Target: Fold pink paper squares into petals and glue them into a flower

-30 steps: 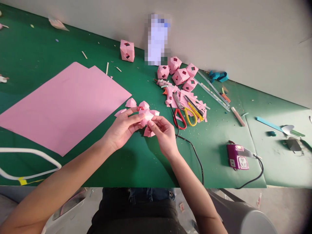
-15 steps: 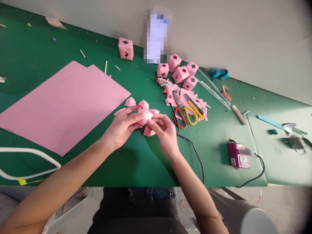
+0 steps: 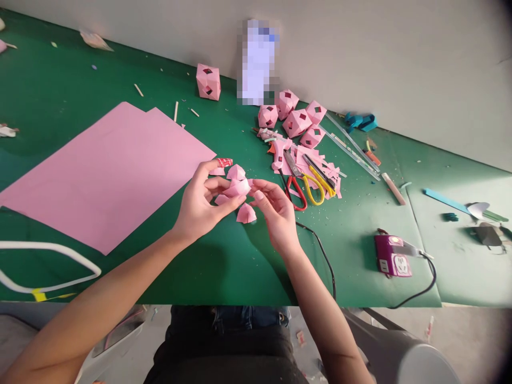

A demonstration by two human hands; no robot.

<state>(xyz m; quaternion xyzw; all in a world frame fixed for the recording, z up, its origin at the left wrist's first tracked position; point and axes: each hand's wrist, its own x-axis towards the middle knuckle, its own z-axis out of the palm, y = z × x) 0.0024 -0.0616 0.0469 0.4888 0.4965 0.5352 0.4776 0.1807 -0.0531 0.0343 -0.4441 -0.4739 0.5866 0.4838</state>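
Observation:
A small folded pink paper piece (image 3: 237,188) is held between the thumb and a finger of my left hand (image 3: 197,205). The index finger of that hand is lifted and wears a red patterned wrap (image 3: 224,162). At the piece's right tip my right hand (image 3: 277,213) pinches with thumb and curled fingers; the exact contact is partly hidden. Similar folded pink pieces lie around and below the hands, one paper piece (image 3: 246,213) just under the fingers and another paper piece (image 3: 236,172) behind the held one.
Large pink sheets (image 3: 108,176) cover the left of the green table (image 3: 192,277). Pink paper polyhedra (image 3: 296,123) stand near the wall, with a glue gun (image 3: 279,152), scissors (image 3: 314,189) and paper scraps by them. A purple power socket (image 3: 392,256) and a black cord (image 3: 320,250) are right.
My left index finger has lifted off the paper piece, and the left thumb has shifted to its lower front edge. The right hand has moved slightly right, staying at the tip.

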